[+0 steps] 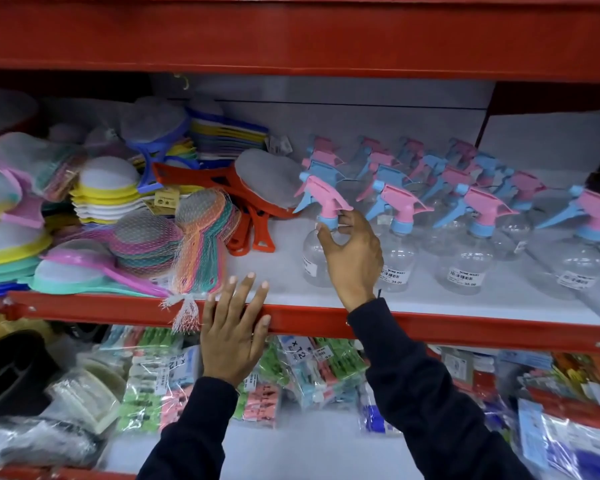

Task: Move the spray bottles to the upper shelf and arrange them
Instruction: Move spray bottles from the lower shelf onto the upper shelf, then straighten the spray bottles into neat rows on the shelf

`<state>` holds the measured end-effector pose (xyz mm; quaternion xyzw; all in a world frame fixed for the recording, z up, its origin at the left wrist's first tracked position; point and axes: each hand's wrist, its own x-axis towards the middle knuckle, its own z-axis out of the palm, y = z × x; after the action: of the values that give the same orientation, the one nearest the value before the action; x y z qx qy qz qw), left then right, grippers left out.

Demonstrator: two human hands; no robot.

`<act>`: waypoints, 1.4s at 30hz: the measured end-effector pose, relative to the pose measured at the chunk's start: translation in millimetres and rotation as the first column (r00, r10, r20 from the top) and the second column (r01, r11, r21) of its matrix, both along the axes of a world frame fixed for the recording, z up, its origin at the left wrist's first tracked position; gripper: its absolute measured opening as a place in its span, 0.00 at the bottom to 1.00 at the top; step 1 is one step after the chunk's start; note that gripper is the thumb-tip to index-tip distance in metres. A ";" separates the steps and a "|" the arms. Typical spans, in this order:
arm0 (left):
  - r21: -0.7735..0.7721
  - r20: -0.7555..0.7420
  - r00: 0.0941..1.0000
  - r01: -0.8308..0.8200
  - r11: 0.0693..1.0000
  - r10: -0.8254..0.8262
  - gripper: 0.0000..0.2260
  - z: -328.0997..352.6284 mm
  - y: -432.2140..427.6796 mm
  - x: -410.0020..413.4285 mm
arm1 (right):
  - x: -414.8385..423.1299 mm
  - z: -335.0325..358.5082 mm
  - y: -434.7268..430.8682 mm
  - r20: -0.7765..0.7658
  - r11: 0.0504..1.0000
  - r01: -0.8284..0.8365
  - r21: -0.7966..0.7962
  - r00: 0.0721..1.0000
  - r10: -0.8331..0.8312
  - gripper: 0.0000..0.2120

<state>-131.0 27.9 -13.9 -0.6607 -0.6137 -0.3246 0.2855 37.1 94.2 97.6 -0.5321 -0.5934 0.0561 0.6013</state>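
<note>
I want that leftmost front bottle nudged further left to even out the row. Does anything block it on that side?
Nothing close: bare shelf lies left of the spray bottle pinched by the right hand. Farther left lie orange strainers.

Clear round-bodied spray bottles (465,216) with pink and blue trigger heads stand upright in rows on the white upper shelf (465,299), filling its right half. Their nozzles point left. Front-row bottles carry white barcode labels low on the body. The leftmost front bottle (317,237) stands at the row's left end, beside another bottle on its right, its blue neck collar pinched by fingertips. Rear bottles are blurred.
</note>
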 end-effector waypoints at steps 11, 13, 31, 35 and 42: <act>-0.137 0.275 0.961 0.059 0.989 -0.020 0.22 20.2 -17.7 22.9 | 19.7 -5.8 -20.7 -0.112 0.944 -0.312 -0.108 0.947 0.300 0.17; -0.151 0.370 0.929 0.088 0.985 -0.027 0.22 35.1 -16.7 35.9 | 27.9 -9.5 -31.2 -0.142 0.922 -0.359 -0.142 0.930 0.340 0.17; -0.489 0.674 0.738 0.491 0.721 -0.045 0.23 85.1 34.7 59.5 | 49.8 -7.3 -38.2 -0.074 0.845 -0.402 -0.352 0.912 0.403 0.18; -0.206 0.698 0.710 0.323 0.924 -0.092 0.21 88.7 19.4 83.7 | 65.4 -4.6 -52.0 -0.145 0.903 -0.374 -0.213 0.926 0.349 0.11; -0.121 0.716 0.588 0.635 0.763 -0.376 0.21 97.8 5.6 151.1 | 118.1 -10.4 -48.8 -0.304 0.941 -0.296 -0.166 0.923 0.237 0.20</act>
<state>20.1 33.5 83.9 -0.6935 -0.5030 -0.4826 -0.1821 155.2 45.4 87.2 -0.4927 -0.5604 0.2744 0.6065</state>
